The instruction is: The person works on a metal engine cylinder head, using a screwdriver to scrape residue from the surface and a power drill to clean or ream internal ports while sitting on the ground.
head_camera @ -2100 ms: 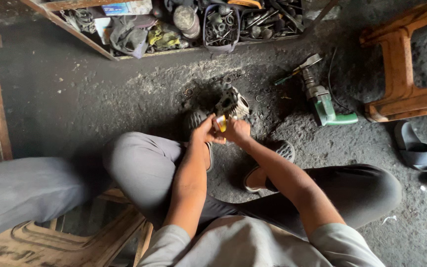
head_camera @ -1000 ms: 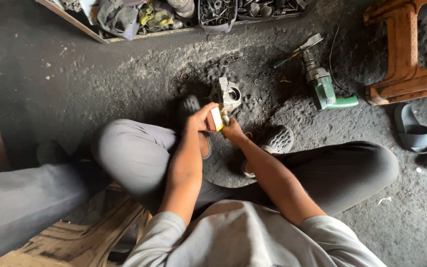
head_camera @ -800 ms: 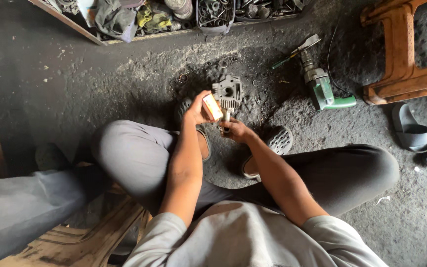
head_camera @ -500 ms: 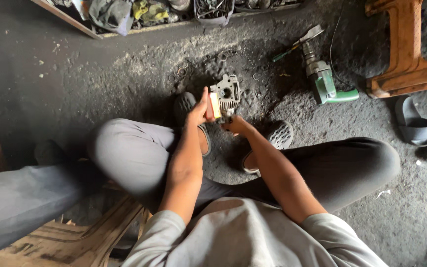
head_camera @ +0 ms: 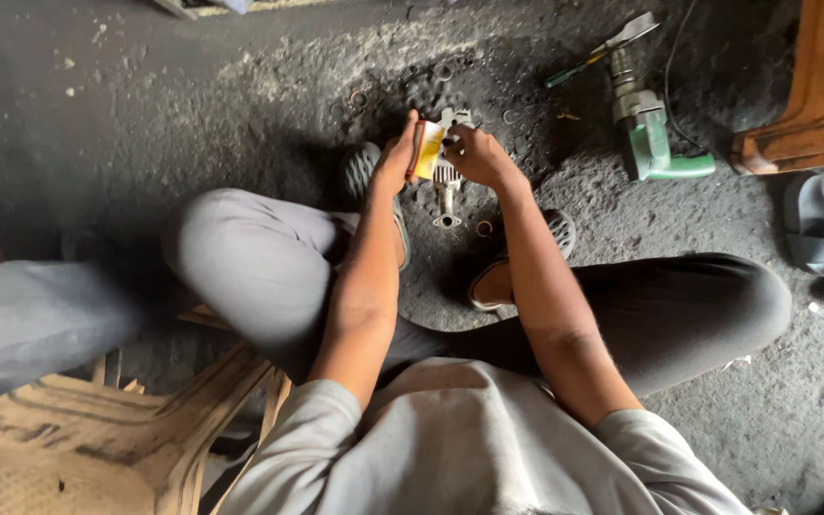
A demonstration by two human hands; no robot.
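Observation:
I sit low over a dark, gritty floor with both arms stretched forward between my knees. My left hand (head_camera: 399, 160) grips a small yellow and white box (head_camera: 427, 151), held upright. My right hand (head_camera: 477, 154) touches the box's right edge and closes on a small pale piece above it. Directly beneath both hands a grey metal machine part (head_camera: 445, 188) with a toothed middle and a short shaft stands on the floor. A small metal ring (head_camera: 484, 229) lies beside it.
A green power tool (head_camera: 652, 133) with its cable lies on the floor at the right, a screwdriver (head_camera: 584, 61) next to it. A wooden stool leg (head_camera: 817, 95) and dark sandals (head_camera: 817, 229) are far right. Another person's grey trouser leg (head_camera: 21, 315) and a worn seat (head_camera: 78, 448) are left.
The view has swung down, so the tray of parts at the top has left the picture. My hands stayed together on the yellow box above the metal part.

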